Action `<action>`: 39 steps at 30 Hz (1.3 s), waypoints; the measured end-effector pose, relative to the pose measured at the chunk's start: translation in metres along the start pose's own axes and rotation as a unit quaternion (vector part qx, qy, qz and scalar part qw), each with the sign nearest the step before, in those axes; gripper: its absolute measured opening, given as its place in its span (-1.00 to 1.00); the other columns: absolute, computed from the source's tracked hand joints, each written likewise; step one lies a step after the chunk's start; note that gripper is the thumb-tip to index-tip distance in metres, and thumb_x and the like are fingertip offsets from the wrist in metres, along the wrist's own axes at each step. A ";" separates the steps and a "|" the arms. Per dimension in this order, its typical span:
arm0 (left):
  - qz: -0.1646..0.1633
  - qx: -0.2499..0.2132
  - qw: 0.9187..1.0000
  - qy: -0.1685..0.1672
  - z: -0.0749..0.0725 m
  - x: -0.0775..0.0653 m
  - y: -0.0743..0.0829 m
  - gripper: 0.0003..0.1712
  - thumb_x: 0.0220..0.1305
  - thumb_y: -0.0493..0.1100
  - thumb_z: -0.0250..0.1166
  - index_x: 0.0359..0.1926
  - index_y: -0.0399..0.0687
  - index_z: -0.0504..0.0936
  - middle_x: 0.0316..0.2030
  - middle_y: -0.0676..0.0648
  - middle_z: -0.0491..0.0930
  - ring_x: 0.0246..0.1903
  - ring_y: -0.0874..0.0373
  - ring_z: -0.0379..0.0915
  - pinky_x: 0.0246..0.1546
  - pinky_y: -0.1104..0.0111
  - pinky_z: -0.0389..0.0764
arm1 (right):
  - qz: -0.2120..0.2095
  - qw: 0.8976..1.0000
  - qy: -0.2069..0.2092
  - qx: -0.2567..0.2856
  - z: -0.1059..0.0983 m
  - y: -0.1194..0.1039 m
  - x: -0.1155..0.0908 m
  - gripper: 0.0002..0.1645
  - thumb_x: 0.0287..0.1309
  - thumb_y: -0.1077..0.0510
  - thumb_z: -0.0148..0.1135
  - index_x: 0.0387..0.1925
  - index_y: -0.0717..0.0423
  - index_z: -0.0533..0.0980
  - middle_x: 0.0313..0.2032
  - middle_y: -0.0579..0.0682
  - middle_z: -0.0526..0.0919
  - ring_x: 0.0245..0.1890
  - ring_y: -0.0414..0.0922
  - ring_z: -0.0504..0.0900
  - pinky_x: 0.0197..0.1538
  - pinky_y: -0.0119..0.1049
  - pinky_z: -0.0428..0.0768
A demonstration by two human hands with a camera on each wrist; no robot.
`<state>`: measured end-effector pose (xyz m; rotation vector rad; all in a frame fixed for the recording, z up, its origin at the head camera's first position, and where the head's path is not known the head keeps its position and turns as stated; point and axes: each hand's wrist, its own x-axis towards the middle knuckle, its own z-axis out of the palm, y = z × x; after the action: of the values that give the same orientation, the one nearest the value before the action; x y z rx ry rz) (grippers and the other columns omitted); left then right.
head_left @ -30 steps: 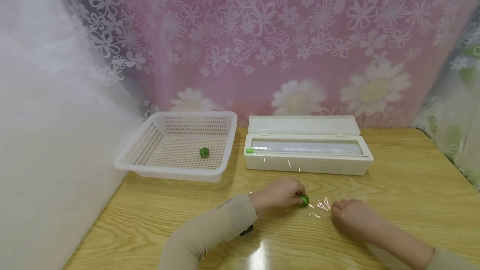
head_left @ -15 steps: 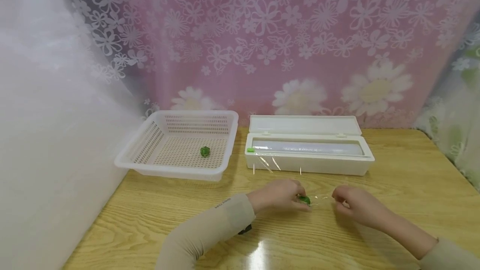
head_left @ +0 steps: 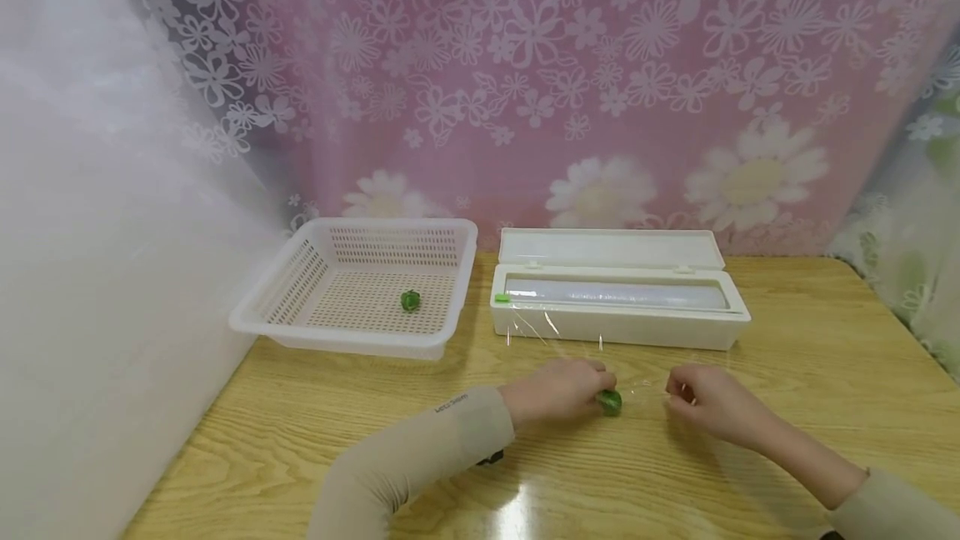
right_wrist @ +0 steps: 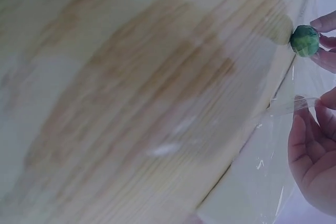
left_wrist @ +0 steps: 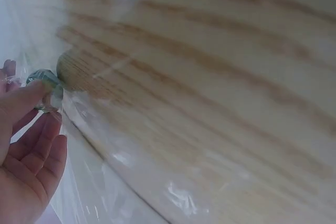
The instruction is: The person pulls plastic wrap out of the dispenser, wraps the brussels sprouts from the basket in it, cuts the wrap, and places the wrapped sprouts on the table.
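Note:
My left hand (head_left: 558, 390) pinches a small round green vegetable (head_left: 610, 402), with cling film (left_wrist: 181, 198) around it. In the left wrist view the thumb lies across the vegetable and the other fingers curl beneath it. To its right, my right hand (head_left: 712, 407) pinches a narrow strip of the film between thumb and fingertips, as the right wrist view shows. The clear film runs between the hands and back toward the white cling film dispenser (head_left: 611, 325), whose lid (head_left: 611, 248) stands open and whose roll (head_left: 615, 293) shows.
A white perforated plastic basket (head_left: 337, 340) stands at the back left, holding one similar green vegetable (head_left: 410, 300). A green slider (head_left: 502, 298) sits at the dispenser's left front edge. The wooden table (head_left: 300, 432) ends at a pink floral curtain (head_left: 480, 107) behind.
My right hand has shifted slightly up and right, drawing the film into a thin strand. The left fingers have rearranged around the green vegetable, which stays in nearly the same place.

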<state>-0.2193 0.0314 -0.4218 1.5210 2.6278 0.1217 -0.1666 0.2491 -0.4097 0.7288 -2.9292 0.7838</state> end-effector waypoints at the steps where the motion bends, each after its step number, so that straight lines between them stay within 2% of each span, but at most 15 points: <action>1: -0.002 -0.009 1.000 0.000 0.000 0.001 -0.001 -0.88 0.17 -0.05 0.19 -0.26 0.11 0.50 -0.42 0.23 0.39 -0.45 0.45 0.28 -0.45 0.70 0.30 | 0.000 1.000 -0.001 0.001 0.000 0.001 0.000 -0.78 -0.07 0.32 0.16 -0.63 -0.01 0.37 -0.62 -0.24 0.37 -0.60 -0.37 0.31 -0.57 -0.43 0.36; 8: -0.003 -0.033 0.999 -0.006 -0.002 0.008 -0.007 -0.89 0.13 -0.10 0.24 -0.29 0.06 0.58 -0.39 0.19 0.47 -0.40 0.43 0.34 -0.37 0.67 0.35 | 0.001 1.000 0.000 -0.028 -0.002 0.002 0.000 -0.87 -0.07 0.24 0.20 -0.56 -0.02 0.42 -0.56 -0.24 0.45 -0.53 -0.31 0.43 -0.51 -0.37 0.43; 10: 0.000 -0.044 0.999 -0.010 -0.003 0.010 -0.010 -0.88 0.12 -0.12 0.24 -0.28 0.04 0.60 -0.37 0.18 0.51 -0.38 0.42 0.36 -0.32 0.67 0.35 | -0.021 0.998 0.033 -0.052 0.000 0.000 0.001 -0.87 -0.12 0.22 0.25 -0.51 -0.02 0.45 -0.52 -0.22 0.49 -0.48 -0.25 0.47 -0.48 -0.32 0.46; 12: 0.003 -0.055 0.998 -0.014 -0.005 0.012 -0.012 -0.86 0.11 -0.13 0.25 -0.27 0.02 0.62 -0.36 0.17 0.53 -0.36 0.41 0.37 -0.29 0.68 0.34 | -0.070 0.991 0.087 -0.079 0.003 -0.004 0.003 -0.85 -0.17 0.20 0.28 -0.47 0.01 0.47 -0.47 -0.18 0.53 -0.44 -0.20 0.51 -0.46 -0.29 0.48; 14: 0.004 -0.075 0.997 -0.018 -0.006 0.014 -0.014 -0.87 0.11 -0.16 0.25 -0.27 0.01 0.63 -0.37 0.17 0.54 -0.37 0.41 0.37 -0.30 0.68 0.34 | -0.141 0.973 0.147 -0.108 0.006 -0.009 0.006 -0.90 -0.04 0.11 0.21 -0.47 0.04 0.49 -0.45 -0.15 0.54 -0.43 -0.17 0.52 -0.45 -0.27 0.50; 16: 0.002 -0.097 0.995 -0.022 -0.006 0.015 -0.016 -0.87 0.12 -0.19 0.24 -0.27 -0.01 0.63 -0.37 0.16 0.55 -0.38 0.41 0.38 -0.32 0.68 0.34 | -0.228 0.946 0.193 -0.127 0.011 -0.014 0.012 -0.80 0.10 0.05 0.08 -0.48 0.08 0.50 -0.45 -0.12 0.54 -0.43 -0.14 0.52 -0.43 -0.26 0.51; 19: -0.010 -0.124 0.992 -0.026 -0.005 0.017 -0.019 -0.88 0.13 -0.21 0.23 -0.27 -0.02 0.64 -0.37 0.16 0.56 -0.39 0.43 0.39 -0.37 0.68 0.34 | -0.331 0.911 0.196 -0.148 0.020 -0.023 0.019 -0.55 0.27 0.03 -0.26 -0.47 0.14 0.52 -0.43 -0.08 0.53 -0.40 -0.12 0.51 -0.37 -0.24 0.50; 21: -0.018 -0.133 0.991 -0.029 -0.005 0.018 -0.021 -0.87 0.14 -0.20 0.22 -0.27 -0.02 0.65 -0.36 0.17 0.56 -0.39 0.43 0.39 -0.38 0.68 0.35 | -0.361 0.901 0.172 -0.169 0.027 -0.026 0.021 -0.49 0.30 0.07 -0.36 -0.45 0.18 0.52 -0.41 -0.04 0.53 -0.38 -0.10 0.51 -0.34 -0.22 0.50; 23: -0.026 -0.135 0.990 -0.033 -0.005 0.019 -0.021 -0.86 0.15 -0.19 0.22 -0.25 0.00 0.65 -0.34 0.18 0.56 -0.39 0.44 0.39 -0.39 0.67 0.35 | -0.353 0.903 0.145 -0.197 0.034 -0.029 0.021 -0.43 0.29 0.08 -0.43 -0.42 0.21 0.53 -0.39 -0.02 0.54 -0.36 -0.10 0.51 -0.32 -0.21 0.51; 25: -0.030 -0.130 0.990 -0.037 -0.005 0.021 -0.021 -0.84 0.16 -0.17 0.21 -0.22 0.00 0.64 -0.32 0.18 0.57 -0.37 0.43 0.40 -0.37 0.67 0.36 | -0.327 0.909 0.123 -0.228 0.038 -0.030 0.019 -0.62 0.23 0.14 -0.18 -0.40 0.26 0.53 -0.39 0.02 0.55 -0.35 -0.07 0.52 -0.31 -0.18 0.51; 27: -0.033 -0.124 0.991 -0.041 -0.006 0.021 -0.020 -0.81 0.16 -0.15 0.21 -0.18 0.02 0.63 -0.28 0.19 0.56 -0.34 0.42 0.41 -0.35 0.66 0.37 | -0.297 0.914 0.105 -0.254 0.039 -0.031 0.018 -0.77 0.07 0.19 0.07 -0.36 0.31 0.53 -0.38 0.06 0.56 -0.34 -0.05 0.54 -0.30 -0.17 0.52; 28: -0.034 -0.119 0.991 -0.042 -0.006 0.021 -0.019 -0.79 0.17 -0.15 0.20 -0.16 0.03 0.63 -0.26 0.19 0.56 -0.32 0.41 0.41 -0.33 0.66 0.37 | -0.285 0.917 0.098 -0.260 0.040 -0.031 0.017 -0.77 -0.06 0.22 0.18 -0.35 0.33 0.54 -0.37 0.08 0.57 -0.34 -0.04 0.54 -0.30 -0.16 0.52; 30: -0.033 -0.112 0.992 -0.042 -0.006 0.020 -0.020 -0.78 0.17 -0.13 0.20 -0.14 0.05 0.62 -0.24 0.19 0.56 -0.30 0.41 0.42 -0.31 0.65 0.37 | -0.272 0.920 0.088 -0.267 0.040 -0.031 0.017 -0.62 -0.33 0.28 0.33 -0.32 0.36 0.54 -0.36 0.11 0.57 -0.34 -0.03 0.55 -0.29 -0.16 0.53; 35: -0.033 -0.106 0.993 -0.033 -0.005 0.018 -0.021 -0.79 0.17 -0.14 0.20 -0.15 0.05 0.61 -0.24 0.20 0.56 -0.29 0.41 0.42 -0.28 0.64 0.38 | -0.271 0.926 0.084 -0.251 0.042 -0.029 0.022 -0.62 -0.33 0.32 0.30 -0.31 0.40 0.53 -0.38 0.13 0.57 -0.40 -0.04 0.55 -0.34 -0.23 0.55; 39: -0.034 -0.101 0.994 -0.019 -0.007 0.018 -0.023 -0.82 0.19 -0.14 0.18 -0.19 0.02 0.61 -0.28 0.16 0.57 -0.31 0.38 0.43 -0.31 0.63 0.39 | -0.258 0.939 0.090 -0.208 0.041 -0.026 0.025 -0.64 -0.35 0.36 0.26 -0.33 0.43 0.54 -0.40 0.12 0.56 -0.43 -0.02 0.56 -0.42 -0.27 0.56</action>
<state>-0.2492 0.0352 -0.4189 1.3544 2.5450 0.3391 -0.1735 0.1983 -0.4300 1.2152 -2.4282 0.1634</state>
